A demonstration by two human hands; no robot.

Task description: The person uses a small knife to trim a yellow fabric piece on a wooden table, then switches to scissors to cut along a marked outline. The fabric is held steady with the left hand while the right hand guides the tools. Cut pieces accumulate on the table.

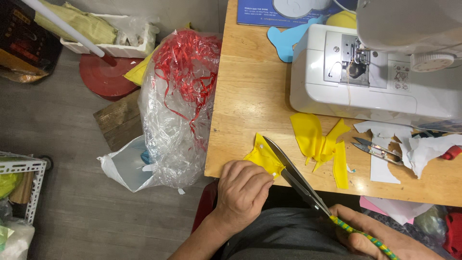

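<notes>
My left hand [242, 191] pinches a small yellow fabric piece [263, 157] at the front edge of the wooden table [245, 96]. My right hand [380, 237], at the bottom right, grips large scissors [298, 180] by their yellow-and-green wrapped handles. The steel blades point up and left and meet the yellow piece at its right edge. More yellow fabric scraps [320, 144] lie on the table just right of the blades.
A white sewing machine [380, 67] stands at the back right. Small thread snips [378, 149] and white paper scraps [423, 147] lie in front of it. A clear plastic bag holding red strips [180, 96] stands on the floor left of the table.
</notes>
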